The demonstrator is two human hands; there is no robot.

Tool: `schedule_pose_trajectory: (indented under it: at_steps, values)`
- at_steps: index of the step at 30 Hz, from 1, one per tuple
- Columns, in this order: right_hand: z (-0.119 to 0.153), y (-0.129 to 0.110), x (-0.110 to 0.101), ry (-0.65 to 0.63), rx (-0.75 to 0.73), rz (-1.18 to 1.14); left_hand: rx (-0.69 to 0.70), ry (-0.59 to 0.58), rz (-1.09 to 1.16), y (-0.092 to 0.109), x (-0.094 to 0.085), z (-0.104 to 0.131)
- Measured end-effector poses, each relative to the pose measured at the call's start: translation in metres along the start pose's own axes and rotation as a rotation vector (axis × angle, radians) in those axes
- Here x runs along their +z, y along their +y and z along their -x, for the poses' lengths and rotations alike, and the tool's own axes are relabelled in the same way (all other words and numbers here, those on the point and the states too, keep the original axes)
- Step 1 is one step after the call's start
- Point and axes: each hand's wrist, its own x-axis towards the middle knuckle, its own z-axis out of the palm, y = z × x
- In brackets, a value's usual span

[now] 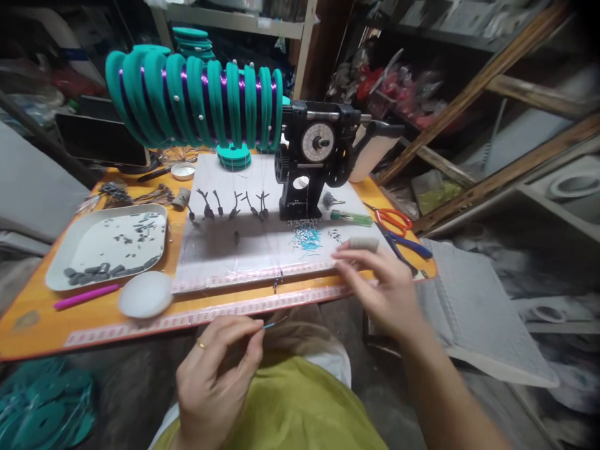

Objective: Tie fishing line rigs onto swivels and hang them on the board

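Observation:
My left hand (218,369), with a ring on one finger, pinches a thin blue tube (269,325) over my lap; a fine dark end sticks out to its right. My right hand (379,281) reaches over the right front of the white board (225,250), fingers stretched and slightly apart, with nothing visible in them. Just behind its fingers lies a grey cylinder (363,244). To their left are small dark bits (334,235) and a heap of blue tubes and tiny silvery pieces (307,239). Several dark forked pieces (234,206) hang on threads.
Behind the board stands a black hand-cranked winder (312,144) carrying teal spools (197,100) of purple line. At left are a white tray (59,269) of grey weights, a pink pen (87,297) and a white dish (146,294). Pliers (407,244) lie at right.

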Motion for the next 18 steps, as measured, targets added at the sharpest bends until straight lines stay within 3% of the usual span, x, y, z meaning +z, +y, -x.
schedule_pose_trajectory:
  at_steps: [2,6,18]
  values:
    - [-0.009,0.025,-0.009,0.052,-0.065,0.230,-0.021,0.007,0.007,0.000,0.001,0.000]
    - [-0.017,0.050,-0.014,0.002,-0.087,0.274,-0.050,0.006,0.005,-0.002,0.002,0.003]
    - [-0.027,0.048,-0.026,-0.100,-0.044,0.274,-0.079,-0.010,0.005,-0.003,0.004,0.007]
